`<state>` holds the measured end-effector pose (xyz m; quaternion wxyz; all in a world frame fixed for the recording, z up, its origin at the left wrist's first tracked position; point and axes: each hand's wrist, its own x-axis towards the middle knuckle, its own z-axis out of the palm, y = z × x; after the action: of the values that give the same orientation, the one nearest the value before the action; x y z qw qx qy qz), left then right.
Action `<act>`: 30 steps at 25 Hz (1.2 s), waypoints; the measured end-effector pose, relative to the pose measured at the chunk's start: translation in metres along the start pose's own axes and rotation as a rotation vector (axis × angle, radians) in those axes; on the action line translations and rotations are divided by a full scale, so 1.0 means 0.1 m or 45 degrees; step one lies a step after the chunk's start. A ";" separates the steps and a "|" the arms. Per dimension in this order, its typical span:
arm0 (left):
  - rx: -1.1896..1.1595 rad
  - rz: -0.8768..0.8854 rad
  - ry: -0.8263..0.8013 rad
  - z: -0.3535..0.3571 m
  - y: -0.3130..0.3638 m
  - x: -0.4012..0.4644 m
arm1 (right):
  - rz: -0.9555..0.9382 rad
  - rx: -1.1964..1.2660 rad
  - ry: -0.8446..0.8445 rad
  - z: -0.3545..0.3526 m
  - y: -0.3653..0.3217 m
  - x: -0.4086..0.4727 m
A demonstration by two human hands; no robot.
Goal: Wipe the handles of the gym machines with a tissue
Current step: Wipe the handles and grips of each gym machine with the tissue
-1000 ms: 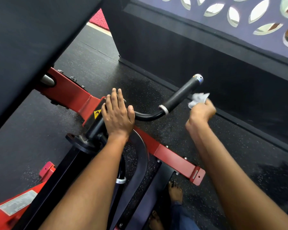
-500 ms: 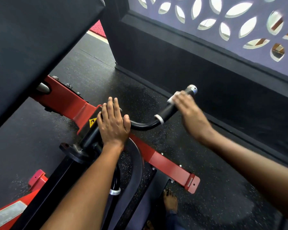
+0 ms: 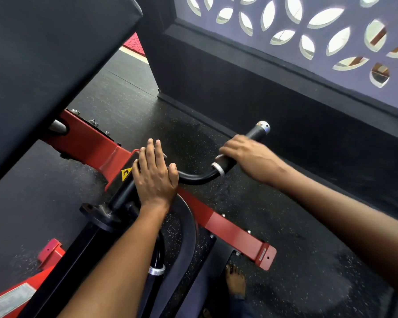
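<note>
Handle point(image 3: 255, 134): black grip, chrome end cap, angled up to your right, curving from the red frame.
Tissue point(image 3: 220, 156): white sliver under your fingers, on the grip.

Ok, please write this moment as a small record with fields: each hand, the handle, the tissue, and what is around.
left hand: flat, fingers straight, pressing on the black bar beside the yellow warning sticker
right hand: wrapped over the grip of the handle, near its lower silver collar
tissue: only a small white edge shows under the right fingers
handle end: silver cap uncovered
machine frame: red beam over black speckled floor
also seen: a bare foot below the beam
</note>
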<state>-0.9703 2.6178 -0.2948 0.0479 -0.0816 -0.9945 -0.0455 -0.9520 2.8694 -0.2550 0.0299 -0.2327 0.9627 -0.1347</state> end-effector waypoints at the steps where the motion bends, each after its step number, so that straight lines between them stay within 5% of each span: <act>1: -0.006 0.001 -0.002 0.00 0.00 0.00 | 0.150 -0.048 0.030 -0.04 0.16 0.00; 5: -0.004 -0.003 -0.002 -0.01 0.03 0.02 | 0.681 0.074 0.222 -0.01 0.50 0.03; 8: -0.003 -0.001 -0.001 0.00 0.02 0.01 | 1.357 0.898 0.398 -0.03 0.53 0.13; 10: -0.003 -0.004 0.001 0.00 0.00 0.00 | 1.549 1.239 0.576 0.11 0.38 0.09; 12: 0.002 -0.002 0.003 0.00 0.01 0.02 | 1.567 1.244 0.694 0.17 0.25 0.03; 17: 0.003 -0.006 0.001 0.02 0.01 0.00 | 1.389 1.167 0.604 -0.01 0.40 0.12; 20: 0.007 -0.013 -0.007 0.00 0.02 0.01 | 1.114 0.630 0.671 0.06 0.16 0.12; 22: 0.001 -0.015 -0.016 -0.02 0.03 0.03 | 0.874 0.369 0.460 0.06 0.12 0.16; 25: 0.003 -0.008 -0.013 -0.02 0.04 0.03 | 1.048 0.374 0.295 -0.11 0.35 0.26; 28: 0.003 -0.006 -0.007 -0.01 0.03 0.01 | 1.376 0.638 0.514 -0.10 0.30 0.18; 30: 0.006 -0.006 -0.007 0.00 0.02 0.02 | 1.381 0.589 0.582 -0.07 0.18 0.14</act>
<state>-0.9723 2.6204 -0.2943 0.0454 -0.0794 -0.9949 -0.0431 -0.9729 2.8805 -0.2528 -0.0630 0.3354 0.8719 -0.3512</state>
